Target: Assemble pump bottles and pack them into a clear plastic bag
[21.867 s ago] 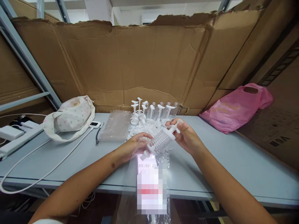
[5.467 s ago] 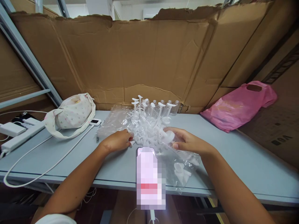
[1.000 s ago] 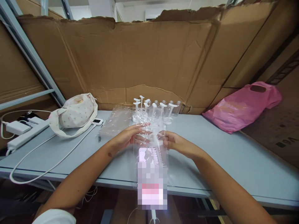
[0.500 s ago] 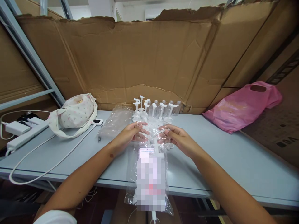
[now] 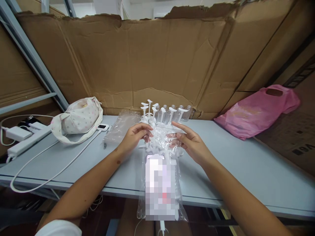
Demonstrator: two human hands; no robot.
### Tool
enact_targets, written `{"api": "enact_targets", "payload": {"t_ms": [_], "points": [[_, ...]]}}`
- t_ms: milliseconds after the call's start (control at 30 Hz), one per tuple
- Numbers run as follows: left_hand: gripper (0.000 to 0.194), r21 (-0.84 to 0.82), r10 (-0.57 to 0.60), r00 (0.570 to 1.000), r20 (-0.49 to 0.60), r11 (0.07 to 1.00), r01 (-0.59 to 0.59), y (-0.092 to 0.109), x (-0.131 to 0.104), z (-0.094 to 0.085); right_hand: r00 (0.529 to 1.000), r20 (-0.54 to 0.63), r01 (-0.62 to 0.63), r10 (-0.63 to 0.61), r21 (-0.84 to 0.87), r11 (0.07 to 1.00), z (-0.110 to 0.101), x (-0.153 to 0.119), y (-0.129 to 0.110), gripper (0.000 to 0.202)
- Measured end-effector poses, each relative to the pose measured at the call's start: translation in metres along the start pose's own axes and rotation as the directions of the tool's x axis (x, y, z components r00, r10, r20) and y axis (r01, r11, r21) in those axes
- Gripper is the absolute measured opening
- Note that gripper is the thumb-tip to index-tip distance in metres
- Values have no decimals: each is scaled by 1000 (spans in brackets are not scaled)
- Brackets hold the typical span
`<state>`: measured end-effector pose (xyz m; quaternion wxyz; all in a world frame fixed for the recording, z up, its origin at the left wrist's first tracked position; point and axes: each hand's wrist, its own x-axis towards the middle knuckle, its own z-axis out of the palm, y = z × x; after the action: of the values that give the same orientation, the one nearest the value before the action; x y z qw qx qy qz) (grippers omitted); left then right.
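Note:
A clear plastic bag (image 5: 161, 139) with white pump parts in it lies at the middle of the table, its lower end hanging over the front edge. My left hand (image 5: 139, 134) is at the bag's upper left, fingers bent, pinching what looks like its edge. At the right side my right hand (image 5: 187, 139) has its fingers apart, some behind or inside the clear film. White pump heads (image 5: 149, 106) stand just beyond the bag, beside a row of clear bottles (image 5: 188, 113). A phone with a blurred screen (image 5: 159, 186) covers part of the bag.
A flat clear bag (image 5: 123, 126) lies left of the pumps. Further left are a small white device (image 5: 102, 127) on a cable, a cloth bag (image 5: 80, 118) and a power strip (image 5: 29, 141). A pink plastic bag (image 5: 256, 111) lies at the right, and cardboard (image 5: 152, 59) stands behind.
My left hand has drawn back slightly left and its fingers have curled in. My right index finger has lifted and spread. The bag's lower end has shifted a little to the right.

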<state>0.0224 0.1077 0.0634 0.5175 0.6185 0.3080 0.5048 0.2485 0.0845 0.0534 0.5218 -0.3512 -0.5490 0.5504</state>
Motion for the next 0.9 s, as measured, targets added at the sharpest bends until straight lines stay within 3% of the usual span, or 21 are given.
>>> {"api": "enact_targets", "payload": {"t_ms": [233, 600, 767, 900], "points": [[9, 61, 126, 991, 42, 990, -128, 5, -7, -2, 992, 10, 124, -125, 9, 992, 0, -1, 1, 12], [14, 113, 205, 975, 81, 970, -214, 11, -12, -1, 990, 55, 126, -130, 70, 990, 0, -1, -4, 18], [25, 146, 179, 982, 54, 972, -185, 14, -13, 2, 980, 103, 160, -168, 79, 984, -2, -2, -3, 30], [21, 200, 105, 994, -12, 975, -100, 11, -11, 5, 989, 42, 146, -144, -75, 986, -1, -1, -1, 20]]}}
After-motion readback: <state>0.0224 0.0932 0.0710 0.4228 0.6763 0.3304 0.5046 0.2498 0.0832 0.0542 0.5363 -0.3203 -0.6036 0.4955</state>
